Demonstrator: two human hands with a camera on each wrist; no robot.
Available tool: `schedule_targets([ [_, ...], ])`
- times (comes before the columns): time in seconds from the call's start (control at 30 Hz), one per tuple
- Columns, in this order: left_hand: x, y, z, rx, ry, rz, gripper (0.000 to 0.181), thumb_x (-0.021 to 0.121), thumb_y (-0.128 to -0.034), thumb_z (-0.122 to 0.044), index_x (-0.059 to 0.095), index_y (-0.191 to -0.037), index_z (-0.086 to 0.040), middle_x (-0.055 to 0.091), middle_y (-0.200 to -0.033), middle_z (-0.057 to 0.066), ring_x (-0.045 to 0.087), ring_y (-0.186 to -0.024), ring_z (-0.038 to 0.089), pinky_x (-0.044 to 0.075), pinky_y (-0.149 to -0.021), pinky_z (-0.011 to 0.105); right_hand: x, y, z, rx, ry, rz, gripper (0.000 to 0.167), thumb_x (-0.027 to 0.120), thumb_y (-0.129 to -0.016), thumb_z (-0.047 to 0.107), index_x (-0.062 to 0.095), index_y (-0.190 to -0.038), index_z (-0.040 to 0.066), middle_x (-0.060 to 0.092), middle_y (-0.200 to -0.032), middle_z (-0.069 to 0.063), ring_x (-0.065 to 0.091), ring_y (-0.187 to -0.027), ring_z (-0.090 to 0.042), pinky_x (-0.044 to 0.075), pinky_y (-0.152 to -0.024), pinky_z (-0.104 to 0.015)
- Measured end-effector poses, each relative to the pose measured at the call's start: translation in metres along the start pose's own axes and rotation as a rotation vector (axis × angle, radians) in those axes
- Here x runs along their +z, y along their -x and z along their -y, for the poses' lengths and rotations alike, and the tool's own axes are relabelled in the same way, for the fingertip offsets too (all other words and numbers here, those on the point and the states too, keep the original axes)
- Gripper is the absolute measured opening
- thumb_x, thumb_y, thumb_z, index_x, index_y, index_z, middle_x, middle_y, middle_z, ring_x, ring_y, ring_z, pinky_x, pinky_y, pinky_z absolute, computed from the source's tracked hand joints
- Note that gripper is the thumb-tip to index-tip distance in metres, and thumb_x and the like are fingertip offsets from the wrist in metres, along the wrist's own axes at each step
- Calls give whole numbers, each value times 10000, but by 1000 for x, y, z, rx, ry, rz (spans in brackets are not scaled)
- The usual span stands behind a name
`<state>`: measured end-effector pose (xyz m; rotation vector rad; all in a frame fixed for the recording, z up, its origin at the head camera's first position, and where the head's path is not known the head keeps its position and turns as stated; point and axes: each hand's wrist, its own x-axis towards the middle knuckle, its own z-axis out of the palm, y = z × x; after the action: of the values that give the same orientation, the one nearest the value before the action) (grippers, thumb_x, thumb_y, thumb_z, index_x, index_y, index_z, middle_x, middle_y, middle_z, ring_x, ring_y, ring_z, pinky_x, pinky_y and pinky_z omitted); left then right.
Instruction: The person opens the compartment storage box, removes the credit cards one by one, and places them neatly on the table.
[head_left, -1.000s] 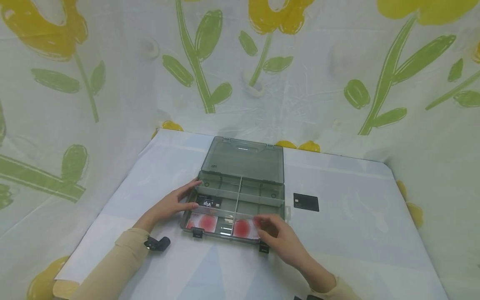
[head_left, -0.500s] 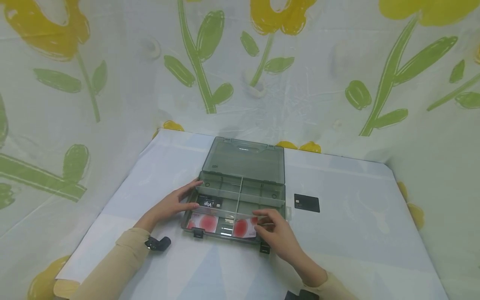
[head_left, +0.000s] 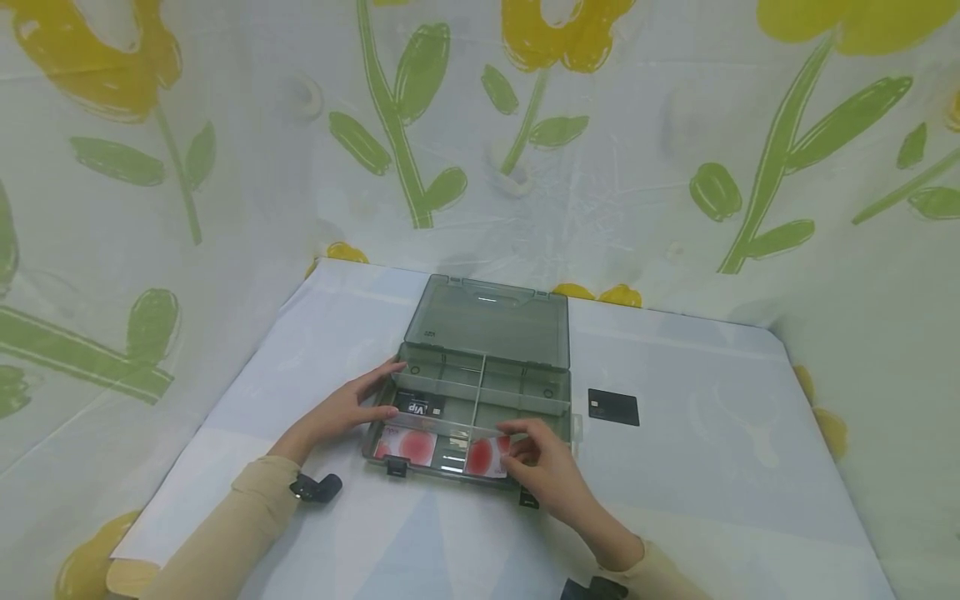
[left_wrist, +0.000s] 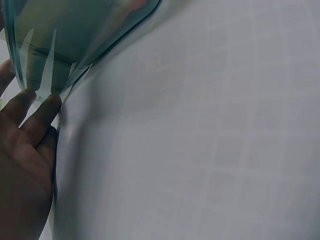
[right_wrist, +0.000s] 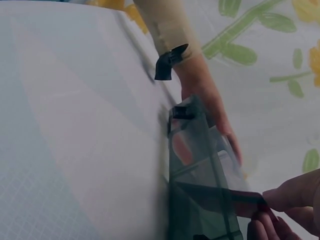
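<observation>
Head view:
- One white rectangular card printed with red discs (head_left: 480,457), in the front right section of an open, grey-green translucent plastic divided box (head_left: 459,412). It lies left of the right hand (head_left: 551,479), the nearer one, whose thumb and fingers pinch its right end. Long axis sideways, along the box front, as I judge it.
- Edges: upright clear divider (head_left: 476,404) close at the card's left; front wall (head_left: 450,473) just on its near side.
- Room: I count upward, and rightward over the white tabletop (head_left: 712,467) towards a black rectangular card (head_left: 613,407).
- One left hand (head_left: 345,411), thumb and forefinger spread, touching the box's left end.

Left wrist view:
- Left fingers extended, tips against the box; I cannot make out the pinched card.

Right wrist view:
- Same card, nearly edge-on, end pinched; its depth in the section I cannot tell.
</observation>
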<state>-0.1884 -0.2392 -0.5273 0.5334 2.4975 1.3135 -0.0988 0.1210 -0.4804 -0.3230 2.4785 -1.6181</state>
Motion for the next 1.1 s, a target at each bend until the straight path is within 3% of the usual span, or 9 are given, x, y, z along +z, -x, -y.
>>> schedule_targets([
  [0.23, 0, 1, -2, -17, 2, -1, 796, 756, -913, -405, 359, -1591, -274, 177, -1695, 93, 225, -1518, 407, 193, -1193, 650, -1, -1, -2, 33, -58, 13, 472, 755, -895, 26, 605, -1342, 44, 626, -1217, -107, 659, -965, -187, 582, -809, -213],
  [0.4, 0, 0, -2, -10, -1, -1, 791, 750, -919, -402, 357, -1592, -268, 176, -1695, 100, 224, -1517, 412, 195, -1193, 649, -3, -2, -3, 55, -30, 27, 478, 759, -901, 63, 605, -1353, 43, 627, -1234, -120, 672, -956, -190, 583, -767, -210],
  [0.73, 0, 1, -2, -11, -16, -5, 791, 756, -915, -395, 364, -1589, -264, 186, -1693, 96, 216, -1521, 405, 188, -1193, 651, -5, -2, -2, 55, 22, 81, 400, 754, -926, 171, 649, -1291, 46, 722, -1057, -65, 700, -899, -175, 583, -741, -227],
  [1.1, 1, 1, -6, -39, 4, -8, 785, 750, -919, -391, 357, -1591, -283, 182, -1695, 89, 216, -1521, 411, 186, -1190, 663, -5, -3, -2, 56, -23, 151, 466, 765, -916, 173, 605, -1340, 66, 736, -1073, -79, 709, -908, -172, 581, -749, -235],
])
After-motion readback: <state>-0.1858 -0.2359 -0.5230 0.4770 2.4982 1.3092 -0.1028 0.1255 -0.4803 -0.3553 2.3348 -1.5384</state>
